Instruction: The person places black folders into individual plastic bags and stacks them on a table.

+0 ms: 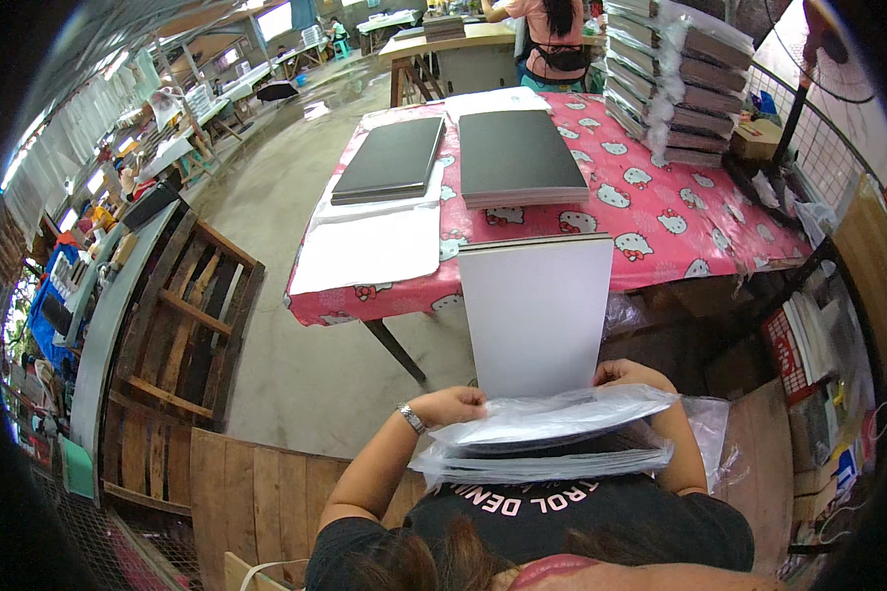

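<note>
A white-faced board or stack of boards (534,315) stands upright in front of me, its upper edge showing thin layers with a dark strip. Its lower end meets a clear plastic bag (562,410) across my lap; whether it sits inside the bag's mouth I cannot tell. My left hand (456,405) is closed on the bag's edge at the board's left side. At the right side, my right hand (629,375) has its fingers curled round the bag's edge. More folded clear plastic bags (552,466) lie against my black shirt.
Ahead stands a table with a pink patterned cover (650,222). On it are two black-topped board stacks (389,158) (517,153), a white sheet (373,251) and tall plastic-wrapped bundles (705,84). A wooden pallet (182,345) leans at left. A person in pink (559,44) stands beyond.
</note>
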`<state>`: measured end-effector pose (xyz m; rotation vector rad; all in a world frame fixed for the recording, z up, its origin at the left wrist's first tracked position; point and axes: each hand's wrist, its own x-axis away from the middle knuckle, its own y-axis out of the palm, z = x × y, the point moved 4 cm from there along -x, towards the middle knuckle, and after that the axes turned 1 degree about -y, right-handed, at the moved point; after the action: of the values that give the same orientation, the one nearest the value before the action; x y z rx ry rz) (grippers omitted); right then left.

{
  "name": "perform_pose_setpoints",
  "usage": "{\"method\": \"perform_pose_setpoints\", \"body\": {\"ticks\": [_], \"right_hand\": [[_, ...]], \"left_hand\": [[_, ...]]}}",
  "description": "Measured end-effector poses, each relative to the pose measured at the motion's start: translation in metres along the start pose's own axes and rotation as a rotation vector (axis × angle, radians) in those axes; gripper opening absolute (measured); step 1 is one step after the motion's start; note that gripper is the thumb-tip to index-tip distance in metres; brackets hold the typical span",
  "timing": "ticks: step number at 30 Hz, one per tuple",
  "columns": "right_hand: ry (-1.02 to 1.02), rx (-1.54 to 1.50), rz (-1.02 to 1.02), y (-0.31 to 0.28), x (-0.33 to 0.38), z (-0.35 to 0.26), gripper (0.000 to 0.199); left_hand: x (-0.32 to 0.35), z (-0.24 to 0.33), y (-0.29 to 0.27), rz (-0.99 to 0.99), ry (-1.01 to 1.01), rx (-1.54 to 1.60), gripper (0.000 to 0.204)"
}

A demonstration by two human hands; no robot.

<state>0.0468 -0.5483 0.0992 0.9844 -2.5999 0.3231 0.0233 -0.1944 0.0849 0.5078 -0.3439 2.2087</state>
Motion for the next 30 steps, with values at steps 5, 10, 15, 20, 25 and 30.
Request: {"method": "perform_pose_setpoints", "body": {"ticks": [5, 10, 15, 20, 25, 30], "right_hand": [[0.048, -0.256, 0.063, -0.006, 0.006, 0.062, 0.023], [0.342, -0.523, 0.199, -0.004, -0.007, 0.100, 0.019], [0.069, 0.129, 0.208, -0.037, -0.027, 0.058, 0.022], [-0.331, -0.051, -0.024, 0.014, 0.031, -0.094, 0.026], [-0.545, 0.356, -0.144, 0.030, 0.030, -0.157, 0.032], [-0.604, 0.274, -0.185, 0.012, 0.035, -0.176, 0.034]], "left_hand": [[-0.021, -0.053, -0.008, 0.141, -0.141, 0.609, 0.023], [-0.086, -0.182, -0.029, 0.459, -0.192, 0.404, 0.020], [-0.037, -0.130, -0.116, 1.468, -0.010, -0.098, 0.022], [0.061, 0.110, -0.136, 1.787, 0.377, -1.106, 0.028], [0.067, 0.103, -0.233, 1.356, 0.220, -0.709, 0.013], [0.047, 0.107, -0.244, 1.051, 0.434, -0.079, 0.014]]}}
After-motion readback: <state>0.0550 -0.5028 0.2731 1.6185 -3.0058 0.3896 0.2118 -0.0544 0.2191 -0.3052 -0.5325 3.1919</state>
